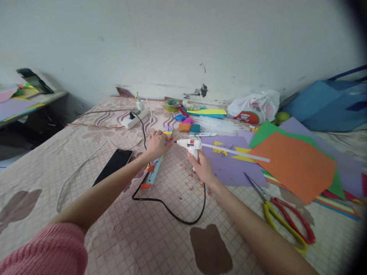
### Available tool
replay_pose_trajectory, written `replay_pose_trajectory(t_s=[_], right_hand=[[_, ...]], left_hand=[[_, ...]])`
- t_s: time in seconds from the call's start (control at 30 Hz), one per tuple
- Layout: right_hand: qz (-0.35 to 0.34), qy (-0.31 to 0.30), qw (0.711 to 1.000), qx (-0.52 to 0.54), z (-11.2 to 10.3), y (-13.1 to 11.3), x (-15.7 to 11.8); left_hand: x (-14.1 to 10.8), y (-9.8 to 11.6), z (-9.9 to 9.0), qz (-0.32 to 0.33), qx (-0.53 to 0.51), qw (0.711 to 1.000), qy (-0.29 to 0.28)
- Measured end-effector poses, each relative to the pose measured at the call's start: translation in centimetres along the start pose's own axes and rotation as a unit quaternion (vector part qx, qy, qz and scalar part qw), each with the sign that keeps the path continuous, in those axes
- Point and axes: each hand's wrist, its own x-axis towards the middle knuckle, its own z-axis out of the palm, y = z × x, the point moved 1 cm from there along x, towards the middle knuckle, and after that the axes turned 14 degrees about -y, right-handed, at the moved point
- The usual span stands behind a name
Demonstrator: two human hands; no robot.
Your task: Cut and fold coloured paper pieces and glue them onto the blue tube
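Observation:
My right hand (pixel 202 166) is wrapped round the handle of a white glue gun (pixel 187 143), its nozzle pointing left. A long clear glue stick (pixel 235 151) sticks out of the back. Just left of the nozzle, my left hand (pixel 157 145) has its fingers bent together around what looks like a small orange piece (pixel 170 139), partly hidden by the fingers. Under and beside this hand lies a light blue paper strip (pixel 154 172) with orange and yellow bits on it. The gun's black cord (pixel 172 215) loops across the table below both hands.
A phone (pixel 113 166) and a power strip (pixel 135 118) lie at left. Open scissors (pixel 282 215) lie at right beside orange (pixel 295 164) and purple paper (pixel 229 173). Clay blocks (pixel 185 127), tape (pixel 172 105) and a plastic bag (pixel 254 105) line the wall.

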Motion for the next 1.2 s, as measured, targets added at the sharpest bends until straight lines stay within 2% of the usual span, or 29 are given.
replay_pose_trajectory(t_s=[0.23, 0.47, 0.6, 0.73, 0.93, 1.07, 1.2], right_hand=[[-0.001, 0.000, 1.000, 0.003, 0.0, 0.1, 0.0], [-0.002, -0.001, 1.000, 0.012, 0.1, 0.3, 0.0], [0.002, -0.004, 1.000, 0.012, 0.0, 0.2, -0.1], [-0.001, -0.011, 1.000, 0.017, -0.1, 0.0, -0.4], [0.000, -0.019, 0.999, 0.044, -0.4, 0.0, -1.2], [0.008, -0.023, 0.998, 0.052, -0.7, 0.1, -1.7], [0.019, -0.028, 0.998, 0.055, -0.7, 0.1, -2.0]], left_hand=[[0.3, -1.3, -0.6, 0.001, -0.119, 0.992, 0.048], [0.7, -3.7, -0.5, -0.038, -0.226, 0.968, 0.101], [0.5, -4.1, -0.8, -0.042, -0.259, 0.957, 0.122], [-0.4, -3.5, -1.9, -0.037, -0.240, 0.961, 0.133], [-1.4, -3.0, -2.8, -0.058, -0.149, 0.976, 0.146], [-1.3, -3.0, -2.2, -0.029, -0.121, 0.986, 0.115], [-1.0, -2.0, -0.8, 0.049, -0.149, 0.985, 0.077]])
